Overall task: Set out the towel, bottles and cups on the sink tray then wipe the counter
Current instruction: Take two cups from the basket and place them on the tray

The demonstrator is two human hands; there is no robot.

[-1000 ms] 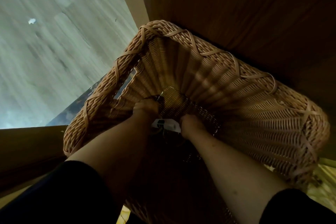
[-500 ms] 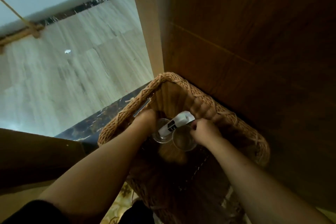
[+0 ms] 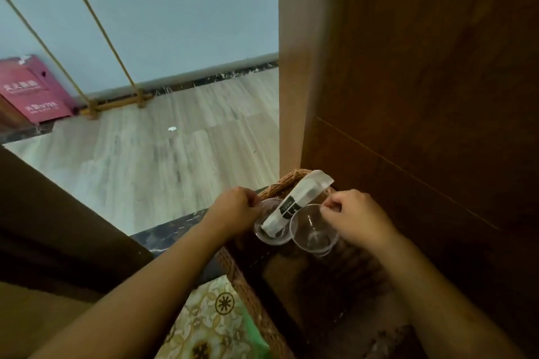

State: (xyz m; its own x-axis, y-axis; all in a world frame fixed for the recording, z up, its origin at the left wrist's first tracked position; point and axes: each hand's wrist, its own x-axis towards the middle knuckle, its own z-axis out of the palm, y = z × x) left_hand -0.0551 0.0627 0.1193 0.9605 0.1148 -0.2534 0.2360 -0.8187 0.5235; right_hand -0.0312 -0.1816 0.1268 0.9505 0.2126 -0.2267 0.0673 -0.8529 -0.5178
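Each hand holds 1 clear plastic cup by its rim, above the wicker basket point(image 3: 248, 280) that sits against the dark wooden cabinet point(image 3: 423, 96). The left hand point(image 3: 236, 210) has its fingers pinched on the far rim of the left cup point(image 3: 269, 234); the right hand point(image 3: 357, 217) pinches the right cup point(image 3: 313, 230) the same way. The 2 cups sit side by side, rims nearly touching, mouths up and tipped toward the camera. A white sachet point(image 3: 296, 202) (dark label at its middle) stands in the left cup, its long axis leaning up and away to the right — toward the right hand. No sink tray shows here, so carrying comes next, I judge; the leaning sachet could topple out if its cup tilts.
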